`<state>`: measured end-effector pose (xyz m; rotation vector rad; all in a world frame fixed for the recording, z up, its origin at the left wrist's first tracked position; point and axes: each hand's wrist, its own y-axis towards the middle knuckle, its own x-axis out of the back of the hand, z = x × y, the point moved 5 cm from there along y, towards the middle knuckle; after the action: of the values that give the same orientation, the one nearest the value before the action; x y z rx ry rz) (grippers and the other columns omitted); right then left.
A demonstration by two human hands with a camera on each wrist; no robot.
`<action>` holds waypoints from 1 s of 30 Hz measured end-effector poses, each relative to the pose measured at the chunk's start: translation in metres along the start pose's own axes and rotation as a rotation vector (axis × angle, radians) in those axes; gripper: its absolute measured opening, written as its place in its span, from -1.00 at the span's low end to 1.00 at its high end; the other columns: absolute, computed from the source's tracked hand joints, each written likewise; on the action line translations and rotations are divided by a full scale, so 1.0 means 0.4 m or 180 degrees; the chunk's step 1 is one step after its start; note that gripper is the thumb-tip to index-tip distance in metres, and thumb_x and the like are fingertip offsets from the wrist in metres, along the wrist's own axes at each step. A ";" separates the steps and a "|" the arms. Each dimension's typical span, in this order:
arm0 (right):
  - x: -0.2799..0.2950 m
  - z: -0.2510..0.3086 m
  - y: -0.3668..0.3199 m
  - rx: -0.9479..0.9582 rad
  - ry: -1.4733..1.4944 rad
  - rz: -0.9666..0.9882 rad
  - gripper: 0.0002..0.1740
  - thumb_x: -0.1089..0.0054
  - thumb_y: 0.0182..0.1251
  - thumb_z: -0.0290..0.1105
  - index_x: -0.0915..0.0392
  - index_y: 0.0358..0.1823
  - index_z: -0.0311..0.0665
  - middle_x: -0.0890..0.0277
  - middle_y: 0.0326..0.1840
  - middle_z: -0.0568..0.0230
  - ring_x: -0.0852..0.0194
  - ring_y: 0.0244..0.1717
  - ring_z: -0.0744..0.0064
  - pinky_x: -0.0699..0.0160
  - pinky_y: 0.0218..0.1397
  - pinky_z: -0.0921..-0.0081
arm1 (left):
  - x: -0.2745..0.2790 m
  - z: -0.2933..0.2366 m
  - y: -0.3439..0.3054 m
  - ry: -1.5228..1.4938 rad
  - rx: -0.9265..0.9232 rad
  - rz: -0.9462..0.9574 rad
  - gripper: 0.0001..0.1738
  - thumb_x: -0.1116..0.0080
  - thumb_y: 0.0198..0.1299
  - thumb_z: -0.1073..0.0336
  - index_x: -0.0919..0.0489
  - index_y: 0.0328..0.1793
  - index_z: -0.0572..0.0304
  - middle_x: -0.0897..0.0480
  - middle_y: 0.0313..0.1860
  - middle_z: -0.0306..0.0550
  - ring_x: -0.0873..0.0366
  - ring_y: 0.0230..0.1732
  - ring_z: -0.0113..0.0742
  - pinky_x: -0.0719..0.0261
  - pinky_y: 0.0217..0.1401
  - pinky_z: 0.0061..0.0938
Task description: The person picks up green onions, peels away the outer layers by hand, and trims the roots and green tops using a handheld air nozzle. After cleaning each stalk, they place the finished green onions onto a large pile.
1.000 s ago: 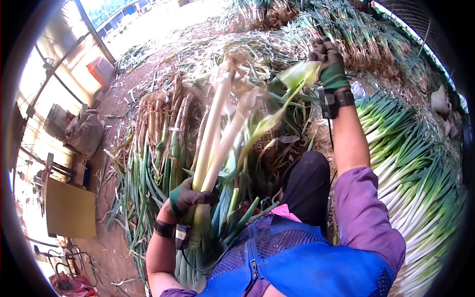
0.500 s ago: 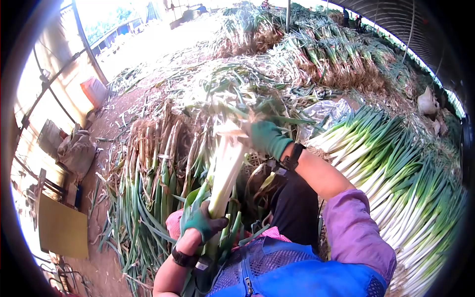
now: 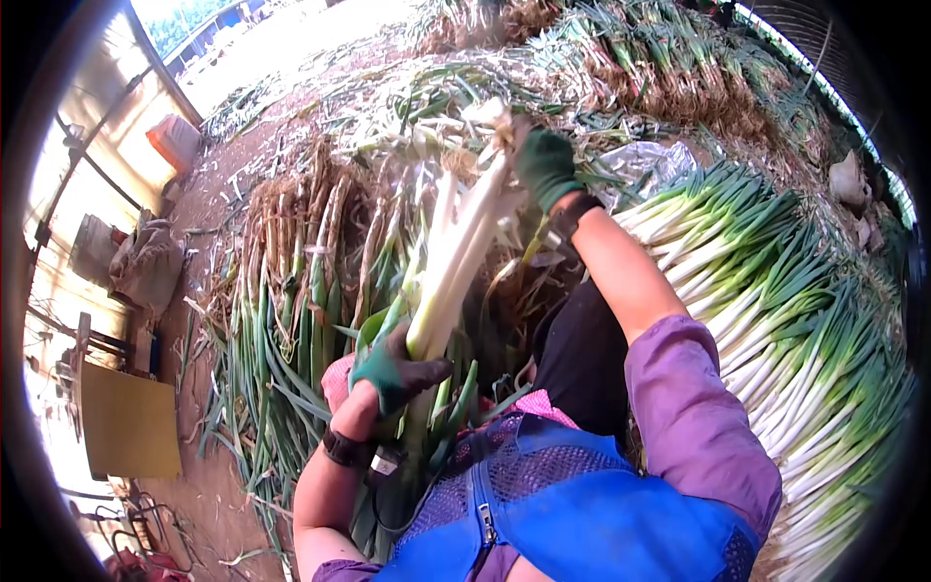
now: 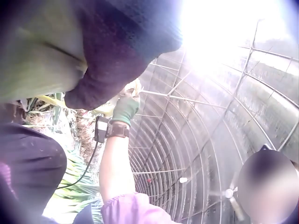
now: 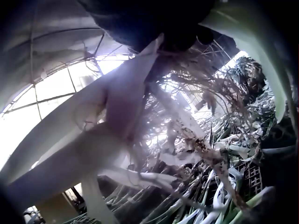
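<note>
My gloved left hand point(image 3: 396, 371) grips a few thick green onions point(image 3: 456, 254) around their stalks, white root ends pointing up and away from me. At those root ends is my gloved right hand point(image 3: 545, 163), its fingers curled in at the tips. In the right wrist view, a pale strip of green onion skin point(image 5: 133, 84) runs up to the dark glove, with stringy roots point(image 5: 205, 84) beside it. The left wrist view shows the dark glove fingers point(image 4: 117, 56) wrapped over a pale stalk point(image 4: 42, 65).
Untrimmed green onions point(image 3: 301, 262) with brown roots lie in a heap to the left. Cleaned white-stalked ones point(image 3: 766, 339) are laid in a long row at right. Loose peelings point(image 3: 417, 116) litter the ground ahead. Bundles point(image 3: 679, 78) stand farther back, and a yellowish board point(image 3: 131, 422) is at left.
My right hand has come back from the upper right, where a green strip trailed from it, to the root ends. The left hand keeps its grip; the stalks are tilted slightly more rightward.
</note>
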<state>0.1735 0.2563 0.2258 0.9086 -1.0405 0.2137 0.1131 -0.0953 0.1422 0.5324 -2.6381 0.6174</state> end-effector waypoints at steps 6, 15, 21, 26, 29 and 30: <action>-0.020 -0.342 0.042 -0.1673 0.1835 0.0120 -0.73 -0.21 0.31 -0.20 -0.65 -0.16 -0.26 -0.72 -0.29 0.11 -0.74 -0.35 0.16 -0.72 -0.25 0.34 | 0.035 -0.055 -0.072 -0.0445 0.0289 0.0155 -0.36 -0.48 -0.05 0.28 -0.52 0.20 0.25 -0.65 -0.18 -0.19 -0.57 -0.22 -0.44 -0.58 -0.10 -0.47; -0.013 0.138 -0.206 0.0956 0.2150 0.1210 -0.34 -0.14 0.38 0.15 -0.36 0.30 -0.16 -0.53 -0.02 0.00 -0.63 -0.10 0.07 -0.69 0.01 0.19 | 0.035 -0.074 -0.050 -0.0592 0.0348 0.0201 -0.37 -0.48 -0.06 0.10 -0.59 0.14 0.21 -0.66 -0.23 -0.23 -0.56 -0.26 -0.53 -0.56 -0.10 -0.52; -0.049 0.120 -0.190 0.0882 0.0990 0.1019 -0.66 -0.10 0.39 -0.15 -0.50 0.05 -0.20 -0.61 -0.22 0.06 -0.67 -0.27 0.08 -0.67 -0.14 0.15 | 0.038 -0.072 -0.058 -0.0463 0.0254 0.0063 -0.35 -0.50 -0.10 0.03 -0.62 0.12 0.16 -0.67 -0.27 -0.26 -0.59 -0.26 -0.50 -0.57 -0.10 -0.49; -0.215 -0.182 -0.092 -0.0578 0.1999 -0.0641 -0.67 -0.09 0.38 -0.20 -0.55 0.04 -0.23 -0.65 -0.25 -0.06 -0.68 -0.28 0.07 -0.67 -0.19 0.18 | 0.037 -0.044 -0.049 -0.0549 0.0327 0.0283 -0.38 -0.47 -0.01 0.28 -0.54 0.22 0.26 -0.63 -0.18 -0.25 -0.52 -0.21 -0.50 -0.54 -0.11 -0.52; -0.084 -0.142 -0.079 0.0033 0.1996 0.0599 -0.65 -0.03 0.41 -0.31 -0.51 0.15 -0.29 -0.66 -0.11 0.12 -0.66 -0.16 0.22 -0.64 -0.08 0.34 | 0.041 -0.059 -0.062 0.0003 0.0265 0.0296 -0.38 -0.49 0.00 0.26 -0.54 0.21 0.27 -0.64 -0.17 -0.23 -0.54 -0.19 -0.50 -0.56 -0.06 -0.52; -0.100 -0.132 -0.089 0.1627 0.0476 0.0614 -0.58 -0.15 0.33 -0.35 -0.53 0.21 -0.24 -0.66 -0.05 0.08 -0.67 -0.15 0.06 -0.65 -0.02 0.26 | 0.033 -0.041 -0.053 -0.0278 0.0239 0.0380 -0.41 -0.50 -0.02 0.27 -0.56 0.16 0.26 -0.64 -0.20 -0.25 -0.56 -0.20 -0.50 -0.57 -0.09 -0.52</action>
<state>0.2065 0.2826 0.1635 1.2278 -0.9484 0.7229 0.1154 -0.1087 0.1690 0.4350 -2.7535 0.7480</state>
